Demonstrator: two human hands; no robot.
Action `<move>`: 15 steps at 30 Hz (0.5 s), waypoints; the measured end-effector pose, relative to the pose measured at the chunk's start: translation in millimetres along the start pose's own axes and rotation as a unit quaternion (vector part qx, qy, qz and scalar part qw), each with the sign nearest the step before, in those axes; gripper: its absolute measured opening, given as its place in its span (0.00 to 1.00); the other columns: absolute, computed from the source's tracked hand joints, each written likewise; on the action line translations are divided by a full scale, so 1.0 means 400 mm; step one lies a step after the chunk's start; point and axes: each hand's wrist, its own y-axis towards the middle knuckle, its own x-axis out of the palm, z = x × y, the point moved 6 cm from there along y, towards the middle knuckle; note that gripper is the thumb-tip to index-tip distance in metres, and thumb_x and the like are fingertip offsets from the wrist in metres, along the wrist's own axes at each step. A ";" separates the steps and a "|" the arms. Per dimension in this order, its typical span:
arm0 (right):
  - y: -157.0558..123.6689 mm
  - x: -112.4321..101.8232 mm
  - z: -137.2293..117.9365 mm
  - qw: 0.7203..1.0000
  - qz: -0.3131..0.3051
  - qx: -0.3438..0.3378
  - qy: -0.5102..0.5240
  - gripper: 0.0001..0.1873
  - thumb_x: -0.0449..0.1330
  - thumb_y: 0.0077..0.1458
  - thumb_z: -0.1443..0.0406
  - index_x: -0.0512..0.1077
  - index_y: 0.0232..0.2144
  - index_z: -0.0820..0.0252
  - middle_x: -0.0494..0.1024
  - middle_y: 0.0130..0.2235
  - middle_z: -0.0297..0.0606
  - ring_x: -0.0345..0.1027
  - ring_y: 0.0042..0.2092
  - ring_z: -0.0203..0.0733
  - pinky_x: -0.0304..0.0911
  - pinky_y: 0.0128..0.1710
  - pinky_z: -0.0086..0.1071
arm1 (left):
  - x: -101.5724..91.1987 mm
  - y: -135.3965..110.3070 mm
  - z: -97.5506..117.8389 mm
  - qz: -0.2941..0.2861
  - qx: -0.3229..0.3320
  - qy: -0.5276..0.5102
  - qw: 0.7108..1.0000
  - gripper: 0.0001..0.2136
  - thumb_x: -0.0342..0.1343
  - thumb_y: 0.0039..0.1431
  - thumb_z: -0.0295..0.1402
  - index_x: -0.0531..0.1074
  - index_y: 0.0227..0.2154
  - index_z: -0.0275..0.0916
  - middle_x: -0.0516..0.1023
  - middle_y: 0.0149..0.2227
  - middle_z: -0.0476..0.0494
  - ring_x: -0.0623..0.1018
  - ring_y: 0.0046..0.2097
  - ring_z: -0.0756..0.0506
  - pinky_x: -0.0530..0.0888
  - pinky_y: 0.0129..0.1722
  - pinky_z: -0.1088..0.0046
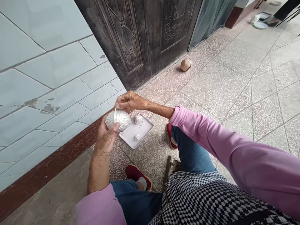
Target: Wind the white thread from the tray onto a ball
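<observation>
My left hand [106, 134] is closed around a ball of white yarn [120, 118], its thumb pressed on the near side. Across the top of the ball, my right hand [128, 100] pinches the strand of yarn [115, 114] that runs over the winding. Beneath the hands, a shallow white tray [127, 141] lies on the floor. It holds a small ball of yarn [138, 119] near its far side and a smaller white tuft [137, 137] nearer to me. A thin strand seems to run from the hands toward the small ball.
A tiled wall [61, 84] stands on the left, with a dark carved door [145, 34] ahead. A tan ball [186, 64] rests on the floor by the door. Between my feet is part of a wooden stool [168, 170]. Far right, a person's leg [284, 11] shows near a pale basin [260, 25].
</observation>
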 end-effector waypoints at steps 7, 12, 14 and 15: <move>-0.009 -0.001 -0.052 0.997 0.060 0.029 0.023 0.19 0.80 0.79 0.66 0.77 0.37 0.64 0.88 0.38 0.37 0.78 0.37 0.32 0.75 0.36 0.20 | -0.026 0.033 -0.013 0.066 0.036 0.003 0.997 0.45 0.96 0.40 0.59 0.86 0.59 0.50 0.90 0.60 0.34 0.92 0.61 0.27 0.93 0.55 0.51; -0.016 0.002 -0.073 0.991 0.101 0.087 -0.011 0.18 0.68 0.85 0.77 0.77 0.37 0.65 0.85 0.35 0.33 0.74 0.36 0.28 0.71 0.37 0.17 | -0.017 0.034 -0.011 0.076 0.060 -0.005 0.995 0.51 0.97 0.37 0.61 0.83 0.63 0.49 0.88 0.64 0.35 0.88 0.69 0.25 0.90 0.67 0.42; -0.016 0.008 -0.069 0.990 0.093 0.101 -0.021 0.17 0.67 0.86 0.77 0.77 0.39 0.64 0.82 0.33 0.30 0.74 0.36 0.28 0.70 0.37 0.18 | -0.008 0.027 -0.010 0.068 0.067 -0.002 0.995 0.52 0.96 0.39 0.62 0.82 0.65 0.49 0.88 0.66 0.32 0.87 0.70 0.23 0.89 0.68 0.40; -0.015 0.009 -0.064 0.990 0.089 0.102 -0.026 0.16 0.68 0.86 0.75 0.77 0.39 0.64 0.80 0.32 0.29 0.73 0.35 0.29 0.69 0.36 0.18 | -0.006 0.024 -0.011 0.065 0.068 -0.002 0.996 0.52 0.95 0.40 0.63 0.82 0.66 0.50 0.87 0.67 0.31 0.87 0.71 0.23 0.89 0.68 0.39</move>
